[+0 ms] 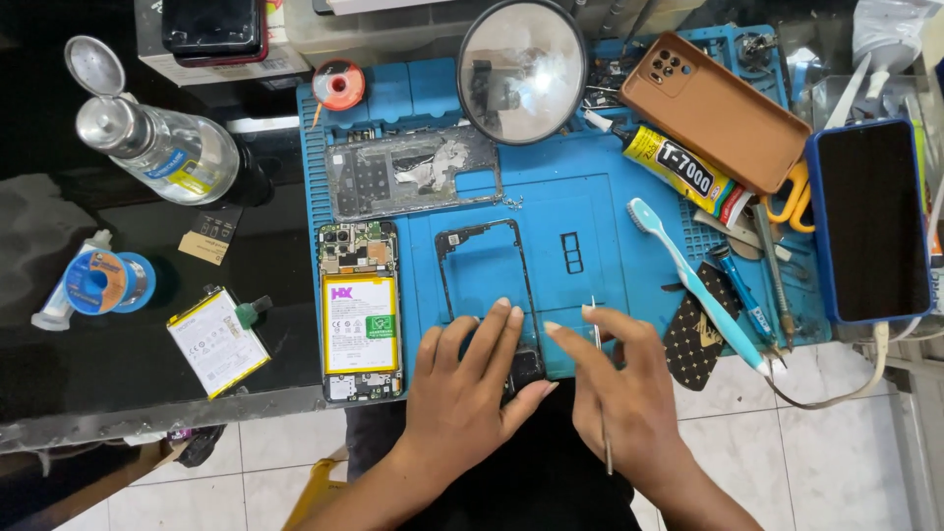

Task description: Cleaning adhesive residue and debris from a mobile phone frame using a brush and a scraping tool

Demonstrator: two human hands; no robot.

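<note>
Phone is well into teardown, by the look of it: the opened phone (361, 313) with its battery exposed lies face-up at the mat's left edge, a bare back plate (413, 172) sits above it, and a loose battery (217, 341) lies off on the dark counter (118, 393). The black frame (487, 295) is the piece in hand now, lying on the blue mat (580, 211) near the front edge, just right of the opened phone. I'd judge separation mostly done; frame work isn't finished, and nothing looks reassembled.

My left hand (470, 379) lies flat, fingers spread, pressing down on the frame's lower end, not gripping round it. My right hand (629, 388) is pinched shut on thin tweezers (601, 383), held upright-ish, tips pointing away from me just beside the frame's lower right corner; can't tell if the tips touch it. Hands are close, thumbs nearly meeting.

Also on the mat: toothbrush (693, 280), glue tube (678, 169), magnifier (522, 71).
</note>
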